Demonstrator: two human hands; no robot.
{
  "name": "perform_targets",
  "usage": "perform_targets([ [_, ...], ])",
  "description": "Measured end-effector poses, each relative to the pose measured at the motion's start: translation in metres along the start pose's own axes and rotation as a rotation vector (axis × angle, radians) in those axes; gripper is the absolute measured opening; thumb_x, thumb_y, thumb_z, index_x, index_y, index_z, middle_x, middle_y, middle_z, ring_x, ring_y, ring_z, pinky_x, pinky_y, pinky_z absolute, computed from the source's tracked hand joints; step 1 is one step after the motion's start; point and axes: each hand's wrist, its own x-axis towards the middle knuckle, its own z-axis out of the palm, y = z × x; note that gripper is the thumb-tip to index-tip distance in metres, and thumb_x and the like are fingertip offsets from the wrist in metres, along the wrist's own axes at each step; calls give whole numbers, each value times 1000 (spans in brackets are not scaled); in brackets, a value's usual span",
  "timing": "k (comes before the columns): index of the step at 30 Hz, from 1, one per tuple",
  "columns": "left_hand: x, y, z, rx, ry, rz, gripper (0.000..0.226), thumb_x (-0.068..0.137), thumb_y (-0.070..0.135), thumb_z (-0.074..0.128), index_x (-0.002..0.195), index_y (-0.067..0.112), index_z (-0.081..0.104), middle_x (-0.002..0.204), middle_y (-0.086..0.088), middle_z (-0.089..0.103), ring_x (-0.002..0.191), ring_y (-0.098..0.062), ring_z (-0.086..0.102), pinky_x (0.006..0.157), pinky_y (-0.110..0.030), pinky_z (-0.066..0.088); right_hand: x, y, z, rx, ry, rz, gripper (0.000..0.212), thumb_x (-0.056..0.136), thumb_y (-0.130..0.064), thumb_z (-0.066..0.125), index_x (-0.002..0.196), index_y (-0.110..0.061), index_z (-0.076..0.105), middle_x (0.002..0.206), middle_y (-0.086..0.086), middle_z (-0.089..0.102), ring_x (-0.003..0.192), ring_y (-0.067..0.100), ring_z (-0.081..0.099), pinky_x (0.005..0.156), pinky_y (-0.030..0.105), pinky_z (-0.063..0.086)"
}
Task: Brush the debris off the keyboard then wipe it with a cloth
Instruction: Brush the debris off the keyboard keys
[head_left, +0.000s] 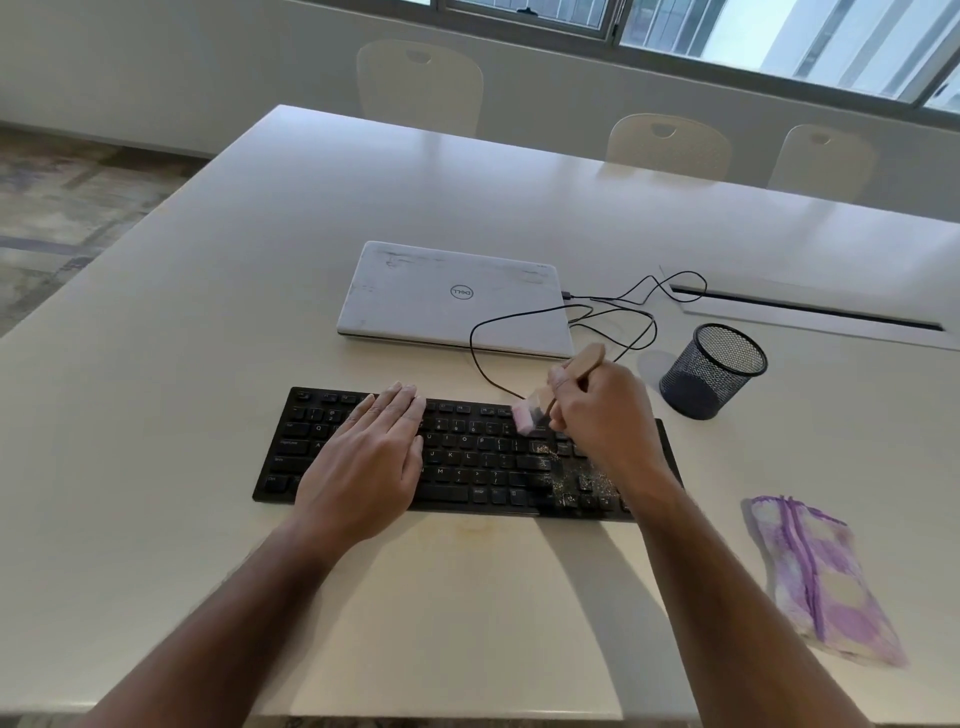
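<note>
A black keyboard (467, 457) lies across the white table (208, 312) in front of me. Pale crumbs of debris (571, 480) cover its right-hand keys. My left hand (371, 457) rests flat on the keyboard's left half, fingers together. My right hand (597, 415) grips the wooden handle of a small brush (535, 410); its pale pink bristles touch the upper right rows of keys. A folded purple and white cloth (821, 577) lies on the table to the right of the keyboard, apart from both hands.
A closed white laptop (452, 299) sits behind the keyboard, with a black cable (597, 317) looping from it. A black mesh pen cup (711, 371) stands at the right. A cable slot (805, 309) runs beyond it. Cream chairs (670, 145) line the far side.
</note>
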Motion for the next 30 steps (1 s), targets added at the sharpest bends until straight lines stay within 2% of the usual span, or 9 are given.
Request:
perform_targets([
  [6,0,1,0,-2,-2,-4,58,102,33,27,156,11,38,162,-5,35,153,-12,22,127,-32,15,4,0,-4,-46,-117,-29,30,103,-30,61,85,-8,72,69,7,73,67,28,74,71,46,63],
  [10,0,0,0,6,-5,-1,59,103,34,27,156,11,38,162,-5,35,154,-11,21,127,-33,16,8,-13,-8,138,-268,-137,11,102,-23,68,99,-15,75,81,-10,74,72,13,72,73,32,63],
  [13,0,0,1,8,-7,4,59,103,34,27,156,11,37,162,-5,35,154,-12,21,127,-33,17,15,-21,2,159,-384,-198,8,101,-23,71,95,-19,75,81,-21,73,68,4,68,70,27,59],
  [15,1,0,0,6,-6,2,59,103,33,27,155,11,38,162,-5,35,154,-12,21,127,-34,17,18,-24,8,113,-429,-204,14,102,-26,70,87,-25,71,88,-17,75,67,0,69,70,22,54],
  [17,0,0,0,5,-6,-2,58,103,33,28,155,11,38,162,-5,35,154,-12,22,127,-33,17,20,-22,6,81,-448,-182,16,102,-26,69,86,-24,70,87,-13,75,65,-4,69,69,17,50],
  [20,0,0,0,7,-3,0,58,103,33,28,156,11,37,162,-5,35,153,-12,22,127,-33,16,25,-15,-9,1,-441,-142,14,103,-26,68,93,-18,74,73,-15,73,67,1,70,69,21,51],
  [24,0,0,0,5,0,-1,59,102,33,27,155,10,38,162,-5,35,153,-12,22,127,-32,16,30,0,-30,-23,-427,-87,15,103,-26,68,91,-18,73,79,-5,75,68,6,69,71,27,53],
  [30,0,1,0,2,1,-1,59,102,34,27,155,11,39,162,-5,36,153,-12,22,127,-33,17,17,23,-21,-86,-117,-43,31,102,-32,66,80,-11,72,68,2,73,69,22,72,71,41,59],
])
